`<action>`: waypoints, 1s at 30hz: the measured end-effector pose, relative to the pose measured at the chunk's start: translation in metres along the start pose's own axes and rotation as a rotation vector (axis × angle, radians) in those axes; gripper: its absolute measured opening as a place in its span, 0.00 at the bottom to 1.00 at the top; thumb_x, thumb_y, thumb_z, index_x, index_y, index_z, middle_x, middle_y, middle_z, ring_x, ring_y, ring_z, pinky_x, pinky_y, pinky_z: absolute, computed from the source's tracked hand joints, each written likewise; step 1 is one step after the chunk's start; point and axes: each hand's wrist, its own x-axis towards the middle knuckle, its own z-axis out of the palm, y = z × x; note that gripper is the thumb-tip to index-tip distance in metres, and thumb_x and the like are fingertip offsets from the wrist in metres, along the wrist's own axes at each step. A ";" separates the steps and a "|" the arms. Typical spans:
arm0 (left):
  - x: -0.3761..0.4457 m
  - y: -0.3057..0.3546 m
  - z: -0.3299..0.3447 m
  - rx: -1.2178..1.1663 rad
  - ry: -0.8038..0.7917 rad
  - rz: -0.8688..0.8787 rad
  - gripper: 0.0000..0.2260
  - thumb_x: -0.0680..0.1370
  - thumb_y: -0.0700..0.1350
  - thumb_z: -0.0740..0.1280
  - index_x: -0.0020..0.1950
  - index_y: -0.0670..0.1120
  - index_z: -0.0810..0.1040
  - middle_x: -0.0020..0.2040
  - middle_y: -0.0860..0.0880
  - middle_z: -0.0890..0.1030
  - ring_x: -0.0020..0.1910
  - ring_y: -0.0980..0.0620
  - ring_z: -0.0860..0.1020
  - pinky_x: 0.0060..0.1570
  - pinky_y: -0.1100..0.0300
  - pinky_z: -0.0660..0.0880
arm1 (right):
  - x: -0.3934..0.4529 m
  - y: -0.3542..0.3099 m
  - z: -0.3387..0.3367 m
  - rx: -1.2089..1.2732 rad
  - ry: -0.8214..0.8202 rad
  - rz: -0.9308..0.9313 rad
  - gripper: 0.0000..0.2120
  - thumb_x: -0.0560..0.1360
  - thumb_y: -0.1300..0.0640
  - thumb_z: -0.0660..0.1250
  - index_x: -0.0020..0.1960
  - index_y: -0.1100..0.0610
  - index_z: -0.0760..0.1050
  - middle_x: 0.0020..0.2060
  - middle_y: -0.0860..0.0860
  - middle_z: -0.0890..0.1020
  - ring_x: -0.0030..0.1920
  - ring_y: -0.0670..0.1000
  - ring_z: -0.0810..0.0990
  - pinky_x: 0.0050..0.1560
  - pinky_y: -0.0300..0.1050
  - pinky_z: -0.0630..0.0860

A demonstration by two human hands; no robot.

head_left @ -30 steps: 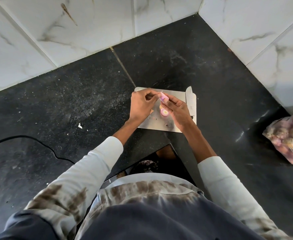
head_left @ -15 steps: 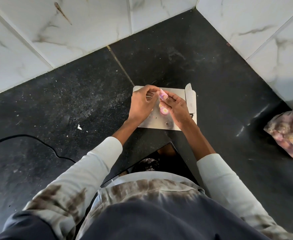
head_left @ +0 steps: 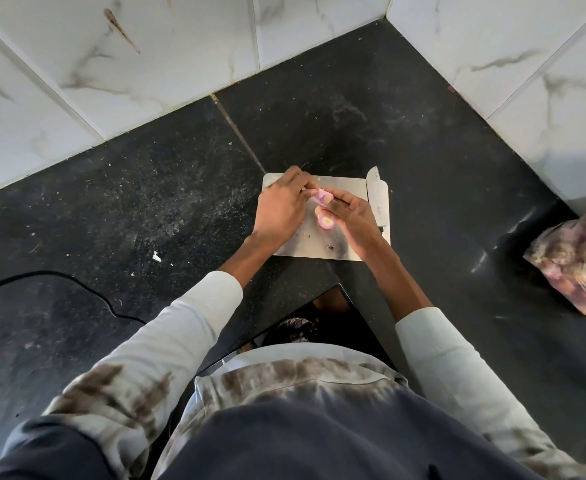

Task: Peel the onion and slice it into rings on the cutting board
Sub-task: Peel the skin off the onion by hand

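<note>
A small steel cutting board point(head_left: 345, 188) lies on the black counter. Above it my left hand point(head_left: 281, 209) and my right hand point(head_left: 352, 216) meet, and the fingertips of both pinch a small pink onion piece point(head_left: 321, 196). A cut onion piece point(head_left: 326, 222) with a pink rim and a pale face lies on the board just under my right thumb. A knife point(head_left: 376, 194) rests along the board's right edge, blade pointing away, untouched.
White marble tiles wall the counter at the back and right. A plastic bag of onions point(head_left: 577, 265) sits at the right edge. A black cable point(head_left: 87, 289) runs across the left counter. Small scraps point(head_left: 156, 257) dot the counter left of the board.
Both hands have stayed together over the board, working the small pink piece with slight finger shifts. The knife and the cut piece on the board have not moved.
</note>
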 end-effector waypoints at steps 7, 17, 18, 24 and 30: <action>0.004 0.003 0.006 0.068 -0.108 0.089 0.11 0.79 0.33 0.66 0.60 0.42 0.76 0.60 0.44 0.74 0.48 0.54 0.71 0.46 0.60 0.75 | -0.005 0.003 0.001 0.110 -0.086 0.090 0.21 0.86 0.51 0.66 0.73 0.63 0.78 0.59 0.52 0.86 0.58 0.48 0.87 0.66 0.46 0.80; 0.000 -0.001 0.001 -0.058 -0.061 0.014 0.13 0.74 0.27 0.63 0.54 0.41 0.72 0.53 0.47 0.71 0.45 0.53 0.70 0.42 0.77 0.66 | 0.002 -0.001 -0.007 0.399 -0.080 0.177 0.31 0.80 0.47 0.64 0.77 0.65 0.70 0.69 0.65 0.80 0.69 0.61 0.81 0.67 0.49 0.79; 0.000 -0.002 0.000 -0.043 -0.054 -0.016 0.13 0.76 0.27 0.63 0.53 0.43 0.72 0.53 0.49 0.72 0.45 0.53 0.72 0.41 0.75 0.66 | 0.002 -0.001 -0.007 0.401 -0.074 0.177 0.32 0.80 0.47 0.64 0.77 0.65 0.69 0.69 0.66 0.80 0.69 0.61 0.81 0.66 0.48 0.79; -0.004 -0.024 0.004 0.023 -0.177 -0.185 0.17 0.77 0.31 0.68 0.59 0.48 0.84 0.63 0.49 0.82 0.56 0.52 0.82 0.55 0.61 0.79 | 0.000 0.002 -0.006 0.387 -0.045 0.183 0.18 0.87 0.54 0.59 0.73 0.64 0.73 0.68 0.64 0.79 0.64 0.57 0.82 0.69 0.49 0.78; -0.006 -0.001 0.006 -0.423 -0.152 -0.335 0.12 0.86 0.49 0.67 0.57 0.42 0.85 0.49 0.48 0.87 0.42 0.54 0.87 0.44 0.62 0.82 | -0.003 0.000 0.004 0.236 0.011 0.143 0.14 0.81 0.46 0.68 0.61 0.53 0.79 0.63 0.58 0.84 0.65 0.57 0.84 0.72 0.53 0.78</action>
